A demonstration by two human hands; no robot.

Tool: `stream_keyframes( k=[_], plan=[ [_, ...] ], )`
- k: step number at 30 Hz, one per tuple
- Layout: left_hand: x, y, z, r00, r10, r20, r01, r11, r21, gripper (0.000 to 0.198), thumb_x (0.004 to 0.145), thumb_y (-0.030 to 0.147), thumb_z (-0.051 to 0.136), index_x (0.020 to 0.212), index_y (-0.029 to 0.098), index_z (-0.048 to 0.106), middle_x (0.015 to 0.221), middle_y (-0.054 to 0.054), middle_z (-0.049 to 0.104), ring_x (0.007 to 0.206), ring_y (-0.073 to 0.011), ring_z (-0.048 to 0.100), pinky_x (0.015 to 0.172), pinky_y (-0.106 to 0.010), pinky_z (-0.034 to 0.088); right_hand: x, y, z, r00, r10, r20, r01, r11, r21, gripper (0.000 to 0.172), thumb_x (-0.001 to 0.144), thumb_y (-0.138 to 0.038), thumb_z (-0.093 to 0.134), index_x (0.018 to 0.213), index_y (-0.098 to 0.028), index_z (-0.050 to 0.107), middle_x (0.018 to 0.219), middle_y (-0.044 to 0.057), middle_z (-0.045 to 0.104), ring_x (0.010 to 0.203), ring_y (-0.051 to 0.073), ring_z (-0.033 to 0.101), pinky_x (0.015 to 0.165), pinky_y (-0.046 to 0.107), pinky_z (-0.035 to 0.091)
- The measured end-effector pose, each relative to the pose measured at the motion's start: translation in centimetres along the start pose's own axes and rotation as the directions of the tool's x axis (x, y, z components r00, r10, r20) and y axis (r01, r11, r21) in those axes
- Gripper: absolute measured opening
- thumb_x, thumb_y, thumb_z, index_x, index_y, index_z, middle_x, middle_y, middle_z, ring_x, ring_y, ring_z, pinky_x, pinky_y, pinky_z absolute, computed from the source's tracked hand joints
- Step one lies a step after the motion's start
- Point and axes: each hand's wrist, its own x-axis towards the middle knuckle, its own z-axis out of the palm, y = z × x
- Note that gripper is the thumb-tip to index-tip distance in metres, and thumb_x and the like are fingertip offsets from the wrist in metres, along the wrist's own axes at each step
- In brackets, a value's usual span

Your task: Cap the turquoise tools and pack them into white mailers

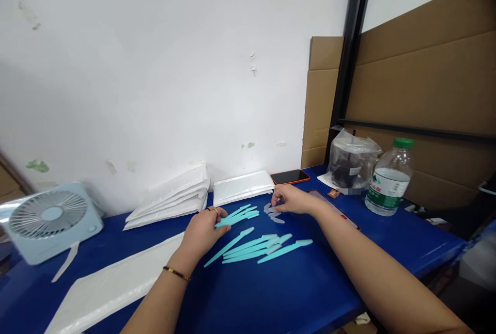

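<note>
While turquoise razors (282, 253) slant, heads far-right, left fingers (222, 229) touch some; right fingers (276, 197) sit at transparent caps (276, 219), grips unclear.

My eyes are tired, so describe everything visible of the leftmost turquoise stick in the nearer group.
The turquoise stick is slim, plastic-looking, its handle tapering towards the near end, its head paler. It lies flat on the blue table, head end farther away and rightward, apart from the left hand. Fine detail is unclear.
</note>
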Motion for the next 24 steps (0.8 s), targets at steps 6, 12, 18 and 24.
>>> stream_keyframes(
  k=[6,12,18,24],
  plan=[
    [-0.5,0.4,0.8,0.978,-0.020,0.210,0.028,0.999,-0.035,0.026,0.069,0.046,0.057,0.070,0.021,0.062,0.074,-0.001,0.061,0.064,-0.0145,0.055,0.053,-0.024,0.033,0.1,-1.9,0.9,0.992,-0.104,0.076,0.097,0.991,0.086,0.015,0.073,-0.029,0.063,0.078,-0.017,0.069,0.082,0.003,0.060,0.070,0.013,0.054,0.059,0.020,0.039],
    [-0.3,2.1,2.2,0.982,0.054,0.183,-0.042,0.996,-0.072,0.020,0.076,0.038,0.053,0.073,0.021,0.062,0.074,0.000,0.061,0.064,-0.0131,0.054,0.055,-0.023,0.033,0.7,-3.6,2.9,0.962,-0.220,0.163,0.208,0.975,0.082,0.024,0.069,-0.037,0.069,0.082,-0.018,0.070,0.080,0.002,0.058,0.067,0.011,0.051,0.057,0.019,0.037],
    [0.4,2.7,1.8,0.995,0.098,-0.004,-0.097,0.990,0.100,0.016,0.081,0.031,0.051,0.076,0.021,0.063,0.087,-0.002,0.062,0.078,-0.0162,0.056,0.070,-0.028,0.035,0.9,-2.1,2.3,0.982,-0.167,0.089,0.163,0.985,0.052,0.013,0.073,-0.027,0.065,0.074,-0.015,0.070,0.077,0.003,0.060,0.066,0.011,0.052,0.057,0.019,0.036],
    [0.3,2.1,1.8,0.994,0.111,0.016,-0.111,0.993,-0.029,0.021,0.075,0.040,0.058,0.087,0.024,0.064,0.090,-0.001,0.062,0.083,-0.0169,0.057,0.071,-0.026,0.038,0.3,-1.1,0.7,0.999,-0.032,-0.007,0.032,0.997,0.073,0.015,0.069,-0.029,0.067,0.075,-0.016,0.069,0.081,0.004,0.063,0.070,0.013,0.055,0.058,0.020,0.038]
  ],
)
